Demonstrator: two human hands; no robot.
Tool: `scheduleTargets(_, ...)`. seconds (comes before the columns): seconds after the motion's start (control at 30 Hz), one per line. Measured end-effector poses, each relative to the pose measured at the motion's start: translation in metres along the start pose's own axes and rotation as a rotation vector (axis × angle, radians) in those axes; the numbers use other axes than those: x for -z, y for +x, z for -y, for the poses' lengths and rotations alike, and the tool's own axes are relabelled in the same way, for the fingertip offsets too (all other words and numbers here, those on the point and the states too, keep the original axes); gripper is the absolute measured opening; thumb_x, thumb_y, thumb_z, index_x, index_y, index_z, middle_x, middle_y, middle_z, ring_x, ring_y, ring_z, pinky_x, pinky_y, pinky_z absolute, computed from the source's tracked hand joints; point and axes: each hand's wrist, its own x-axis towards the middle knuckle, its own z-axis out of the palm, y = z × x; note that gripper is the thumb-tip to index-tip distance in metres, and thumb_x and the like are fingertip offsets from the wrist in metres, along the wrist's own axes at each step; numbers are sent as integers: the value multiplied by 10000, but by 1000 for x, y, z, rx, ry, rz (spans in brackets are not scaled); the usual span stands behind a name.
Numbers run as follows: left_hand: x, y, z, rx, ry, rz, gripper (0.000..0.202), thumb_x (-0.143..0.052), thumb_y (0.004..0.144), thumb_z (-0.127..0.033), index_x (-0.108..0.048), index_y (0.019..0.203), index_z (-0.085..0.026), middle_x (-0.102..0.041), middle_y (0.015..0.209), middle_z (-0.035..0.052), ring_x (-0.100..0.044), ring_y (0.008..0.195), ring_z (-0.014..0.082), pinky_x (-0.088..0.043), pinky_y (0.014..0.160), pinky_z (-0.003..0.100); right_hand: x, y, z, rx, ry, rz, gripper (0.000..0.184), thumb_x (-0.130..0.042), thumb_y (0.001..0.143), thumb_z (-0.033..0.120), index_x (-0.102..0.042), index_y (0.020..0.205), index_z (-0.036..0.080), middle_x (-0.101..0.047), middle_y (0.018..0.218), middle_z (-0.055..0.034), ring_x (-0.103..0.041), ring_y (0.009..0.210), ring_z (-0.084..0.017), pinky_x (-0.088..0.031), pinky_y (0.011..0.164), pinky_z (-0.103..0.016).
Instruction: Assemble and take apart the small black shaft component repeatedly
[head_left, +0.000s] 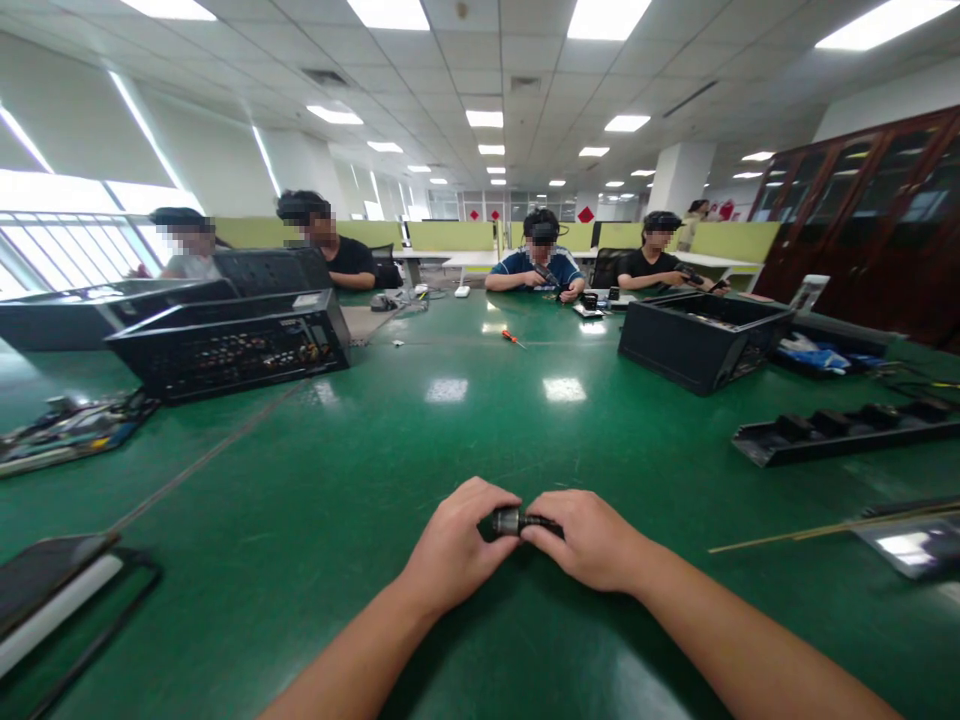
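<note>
Close in front of me, both hands meet over a small dark cylindrical piece (pixel 508 521) with a greyish, shiny band. My left hand (pixel 459 540) grips its thicker end between thumb and fingers. From the other side, my right hand (pixel 581 535) pinches a thinner black part (pixel 541 522) that lines up with the cylinder. Whether the two parts are joined or apart, I cannot tell. Fingers cover much of both, and the exact kind does not show. Beneath the hands lies the green tabletop (pixel 360 520).
An orange-handled screwdriver (pixel 511 338) lies mid-table. Black computer cases stand left (pixel 240 345) and right (pixel 701 340). A circuit board (pixel 71 430) lies far left; a long black tray-like part (pixel 847 430) and thin rods (pixel 787 535) lie right. Several people sit across the table.
</note>
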Motion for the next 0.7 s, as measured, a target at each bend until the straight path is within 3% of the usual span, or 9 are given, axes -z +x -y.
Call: scheduleTargets(0.7,-2,-3,-6,-16,-15,-66,215,-775,760,-179,-719,964,-222,-744,924,50,-678,871,208,-564,803,358,5,-2,-1,34,-1,24,223,-521,990,325,-677,912,186,-700,881,-40,-620,806,-165,-424,745,-271)
